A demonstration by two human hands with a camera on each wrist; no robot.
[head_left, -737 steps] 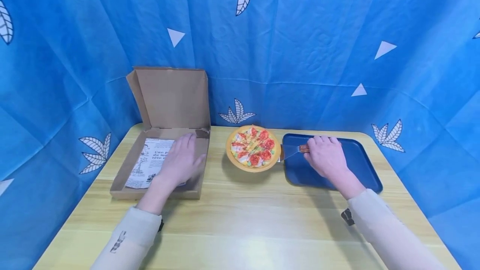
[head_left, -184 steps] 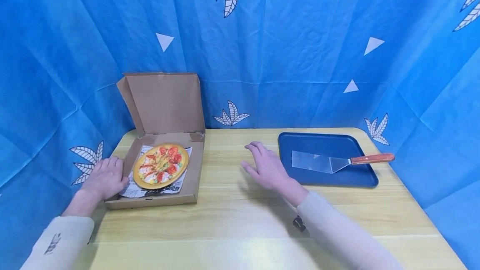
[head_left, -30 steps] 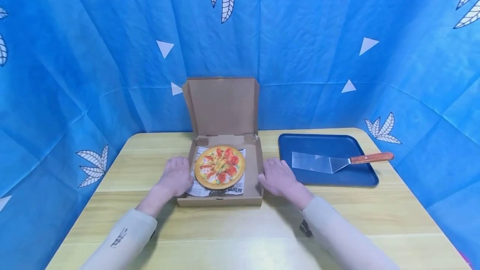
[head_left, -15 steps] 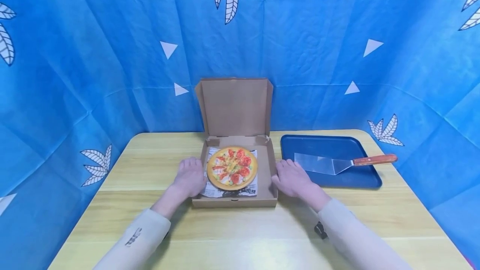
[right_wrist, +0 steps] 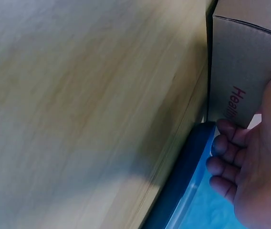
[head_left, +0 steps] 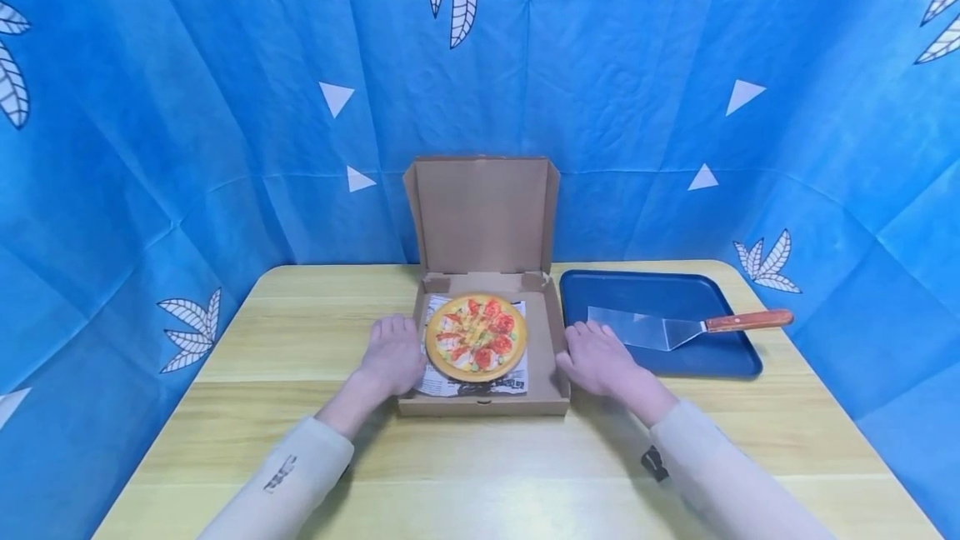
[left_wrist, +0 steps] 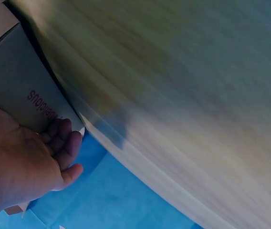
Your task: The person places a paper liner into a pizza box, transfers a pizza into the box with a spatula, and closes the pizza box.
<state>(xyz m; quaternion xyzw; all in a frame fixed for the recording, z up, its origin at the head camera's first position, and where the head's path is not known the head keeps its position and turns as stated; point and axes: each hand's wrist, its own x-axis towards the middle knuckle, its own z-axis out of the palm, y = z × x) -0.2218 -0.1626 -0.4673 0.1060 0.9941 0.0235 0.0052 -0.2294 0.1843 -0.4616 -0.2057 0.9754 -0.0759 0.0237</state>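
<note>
A brown cardboard pizza box point(head_left: 483, 408) stands mid-table with its lid raised; inside, a topped pizza point(head_left: 476, 337) lies on printed paper point(head_left: 517, 382). My left hand point(head_left: 395, 354) holds the box's left wall, thumb side at the rim. On the opposite wall, my right hand point(head_left: 596, 357) grips in the same way, near the tray. In the left wrist view, curled fingers point(left_wrist: 61, 140) lie against the lettered box side point(left_wrist: 11, 71). The right wrist view shows bent fingers point(right_wrist: 226, 167) at the other side wall point(right_wrist: 243, 62), the thumb mostly hidden.
Right of the box sits a dark blue tray point(head_left: 697, 361), close to my right hand. Across it lies a metal turner point(head_left: 645, 330), its wooden handle point(head_left: 750, 320) sticking out past the tray's right edge. A blue curtain point(head_left: 480, 107) hangs behind the wooden table point(head_left: 300, 298).
Earlier my right hand held the pizza up on the turner; later the pizza lay in the box and the turner on the tray. Both hands have since slid the box rightward to mid-table.
</note>
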